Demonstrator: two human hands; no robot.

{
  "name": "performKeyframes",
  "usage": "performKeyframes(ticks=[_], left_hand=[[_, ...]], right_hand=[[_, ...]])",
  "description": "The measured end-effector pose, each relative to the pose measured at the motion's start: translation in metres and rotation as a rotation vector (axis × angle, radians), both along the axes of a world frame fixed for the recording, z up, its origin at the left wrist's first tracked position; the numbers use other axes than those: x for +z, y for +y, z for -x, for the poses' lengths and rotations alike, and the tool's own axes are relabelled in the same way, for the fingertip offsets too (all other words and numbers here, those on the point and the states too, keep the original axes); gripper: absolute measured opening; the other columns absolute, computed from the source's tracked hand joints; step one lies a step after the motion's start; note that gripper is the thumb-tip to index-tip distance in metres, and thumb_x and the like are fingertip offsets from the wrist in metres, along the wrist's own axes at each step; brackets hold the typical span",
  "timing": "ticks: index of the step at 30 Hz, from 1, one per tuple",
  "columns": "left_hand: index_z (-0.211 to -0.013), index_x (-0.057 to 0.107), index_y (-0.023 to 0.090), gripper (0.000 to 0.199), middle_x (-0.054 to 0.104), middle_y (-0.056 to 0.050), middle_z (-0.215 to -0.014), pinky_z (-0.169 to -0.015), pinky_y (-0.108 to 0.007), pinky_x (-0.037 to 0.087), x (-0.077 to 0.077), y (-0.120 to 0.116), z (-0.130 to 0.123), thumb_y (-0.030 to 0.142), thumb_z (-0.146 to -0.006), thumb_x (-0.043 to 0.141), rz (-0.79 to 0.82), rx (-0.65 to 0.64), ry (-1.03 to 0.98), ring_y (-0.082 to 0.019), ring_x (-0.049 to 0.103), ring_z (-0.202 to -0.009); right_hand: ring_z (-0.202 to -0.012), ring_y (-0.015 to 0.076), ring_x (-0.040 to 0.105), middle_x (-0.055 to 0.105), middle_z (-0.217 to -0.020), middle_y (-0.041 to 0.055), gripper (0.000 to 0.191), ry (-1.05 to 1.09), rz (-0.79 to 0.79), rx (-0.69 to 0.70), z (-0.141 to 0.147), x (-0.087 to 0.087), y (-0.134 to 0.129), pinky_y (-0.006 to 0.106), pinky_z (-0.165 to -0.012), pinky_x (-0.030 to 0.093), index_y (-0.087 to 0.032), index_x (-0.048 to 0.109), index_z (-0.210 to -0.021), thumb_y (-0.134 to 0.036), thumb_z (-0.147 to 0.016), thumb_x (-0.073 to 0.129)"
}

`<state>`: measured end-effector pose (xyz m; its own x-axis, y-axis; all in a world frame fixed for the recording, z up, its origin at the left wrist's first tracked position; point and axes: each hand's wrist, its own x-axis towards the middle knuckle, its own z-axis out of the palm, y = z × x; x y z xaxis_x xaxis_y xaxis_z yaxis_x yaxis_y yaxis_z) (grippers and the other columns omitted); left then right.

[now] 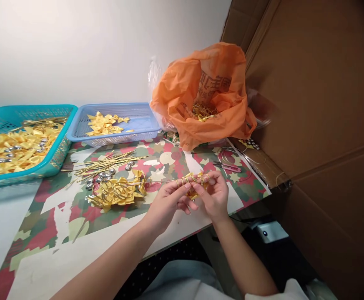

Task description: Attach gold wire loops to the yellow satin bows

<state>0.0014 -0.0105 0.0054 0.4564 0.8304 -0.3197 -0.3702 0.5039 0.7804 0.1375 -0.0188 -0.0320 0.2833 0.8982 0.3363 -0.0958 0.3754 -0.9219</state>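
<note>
Both hands meet above the front part of the table. My left hand [174,200] pinches a coiled gold wire with yellow ribbon pieces [194,178] between thumb and index finger; its lower fingers are loosely curled. From the other side, my right hand [216,193] grips the same coil, its thumb close to the left thumb. Yellow ribbon hangs below the loops, partly hidden by the fingers. To the left lies a pile of yellow ribbon flowers with gold wire rings [117,192]. Silver bells [102,177] and a bundle of straight gold wires [106,163] are just behind it.
A teal basket [52,160] and a blue basket [113,139] hold yellow ribbon pieces. An orange plastic bag [182,100] contains gold-wire pieces. Pink-handled snips [230,167] lie right of my hands. A cardboard wall [322,91] closes off the right side.
</note>
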Motion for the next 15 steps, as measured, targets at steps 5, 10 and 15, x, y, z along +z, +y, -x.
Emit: performKeyframes(ticks=[5, 10, 15], left_hand=[[-0.090, 0.074, 0.016, 0.036, 0.069, 0.000, -0.072, -0.042, -0.017, 0.045, -0.0002, -0.0004, -0.0019, 0.039, -0.065, 0.085, 0.046, 0.030, -0.017, -0.010, 0.065, -0.050], [-0.086, 0.074, 0.014, 0.031, 0.069, -0.001, -0.071, -0.042, -0.015, 0.044, -0.0006, -0.0016, -0.0021, 0.035, -0.066, 0.084, 0.088, 0.053, -0.028, -0.009, 0.065, -0.050], [-0.088, 0.073, 0.013, 0.020, 0.073, -0.006, -0.078, -0.042, -0.020, 0.048, 0.0028, -0.0019, -0.0033, 0.030, -0.078, 0.068, 0.114, 0.026, -0.108, -0.014, 0.067, -0.052]], right_hand=[[-0.071, 0.0130, 0.065, 0.062, -0.073, -0.0049, 0.027, -0.006, -0.037, 0.014, -0.0010, 0.0004, -0.0004, 0.031, -0.077, 0.053, -0.025, 0.049, -0.087, -0.024, -0.077, 0.073], [-0.077, 0.0142, 0.067, 0.062, -0.074, -0.0044, 0.025, -0.006, -0.041, 0.051, -0.0022, -0.0023, -0.0025, 0.033, -0.084, 0.054, -0.025, 0.051, -0.089, -0.021, -0.077, 0.073], [-0.072, 0.0120, 0.065, 0.056, -0.076, -0.0058, 0.031, 0.151, 0.039, 0.022, -0.0035, -0.0025, -0.0019, 0.027, -0.071, 0.057, -0.026, 0.051, -0.091, -0.025, -0.073, 0.076]])
